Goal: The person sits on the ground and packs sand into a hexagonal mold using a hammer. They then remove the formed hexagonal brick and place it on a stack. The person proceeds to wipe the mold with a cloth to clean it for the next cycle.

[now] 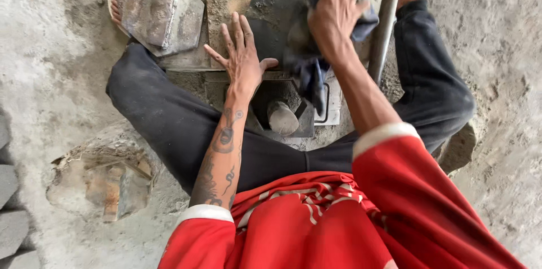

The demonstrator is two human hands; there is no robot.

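Right hand [334,14] grips dark cloth [307,60]; left hand [243,57] lies open on metal plate [271,15].

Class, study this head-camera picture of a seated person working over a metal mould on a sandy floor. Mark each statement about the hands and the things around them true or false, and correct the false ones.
1. The right hand presses a dark cloth against the metal mould. True.
2. The left hand grips a hammer. False: it lies flat and open on the mould, holding nothing.
3. A metal pipe stands beside the right forearm. True.
4. The person wears a blue shirt. False: the shirt is red with white cuffs.
5. Grey blocks lie at the left edge. True.
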